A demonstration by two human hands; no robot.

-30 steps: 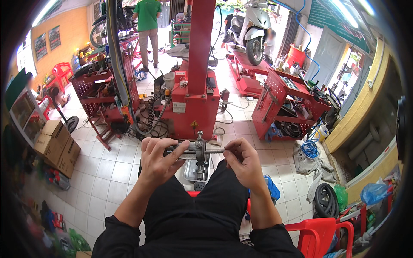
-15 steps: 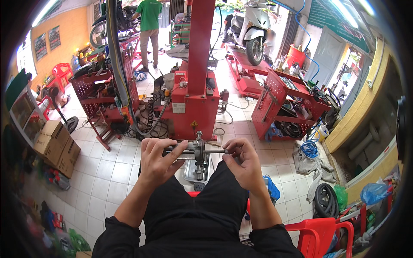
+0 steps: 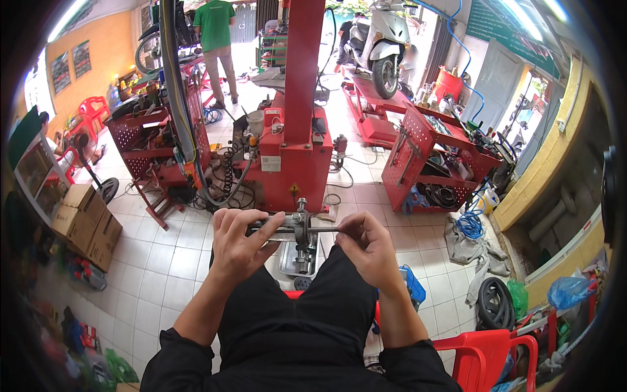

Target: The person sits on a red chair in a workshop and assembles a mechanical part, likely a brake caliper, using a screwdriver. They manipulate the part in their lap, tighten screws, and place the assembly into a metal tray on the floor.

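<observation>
My left hand [image 3: 243, 247] is closed round the left part of a metal mechanical part [image 3: 301, 230], a grey piece with a crosswise body and bolt-like ends. From its right side sticks out a thin metal rod [image 3: 321, 229]. The fingertips of my right hand [image 3: 367, 245] pinch the rod's outer end. I hold the whole part level above my lap, in front of my knees. Below it, between my legs, a metal tray [image 3: 285, 266] stands on the floor, partly hidden by the part and my legs.
A red lift post with its base [image 3: 297, 176] stands straight ahead. Red tool carts [image 3: 418, 160] flank it on both sides. At the right rear a scooter [image 3: 385, 46] sits on a red lift. Cardboard boxes [image 3: 85, 222] are at left, a red plastic chair [image 3: 480, 353] at lower right.
My right fingers have shifted slightly left along the rod and closed more tightly about its end. My left hand stays put. A person in green at the back has turned and moved a little.
</observation>
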